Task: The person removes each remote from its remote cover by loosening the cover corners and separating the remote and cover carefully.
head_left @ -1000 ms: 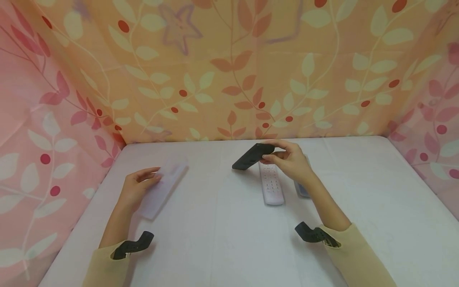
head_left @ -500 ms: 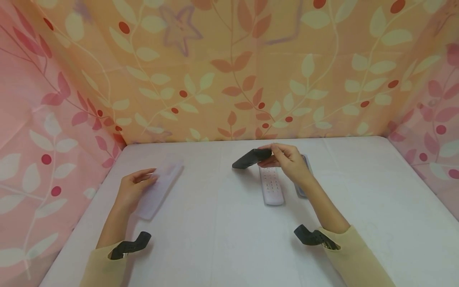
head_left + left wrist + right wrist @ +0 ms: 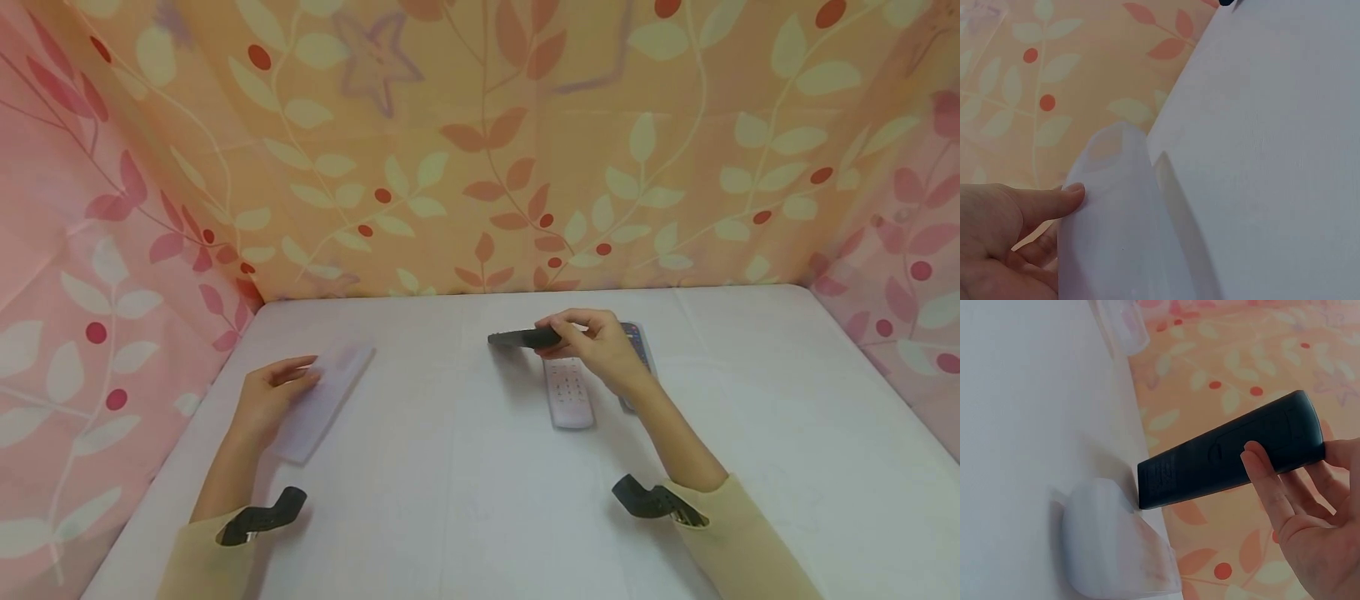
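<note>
The black remote (image 3: 525, 337) is in the right hand (image 3: 603, 350), pinched by thumb and fingers, its tip pointing to nine o'clock. A white remote (image 3: 570, 402) lies at five o'clock from it, a grey remote (image 3: 637, 339) near three. Between eight and nine o'clock, the left hand (image 3: 266, 400) pinches a see-through sleeve (image 3: 322, 406).

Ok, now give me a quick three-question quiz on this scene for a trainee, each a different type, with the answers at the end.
1. Multiple choice: what does the left hand hold? A) a spoon; B) a translucent sleeve; C) a cup.
2. True or false: the pale remote lies on the table.
3. Short answer: which hand holds the black remote?

Key: 1. B. 2. True. 3. The right hand.
</note>
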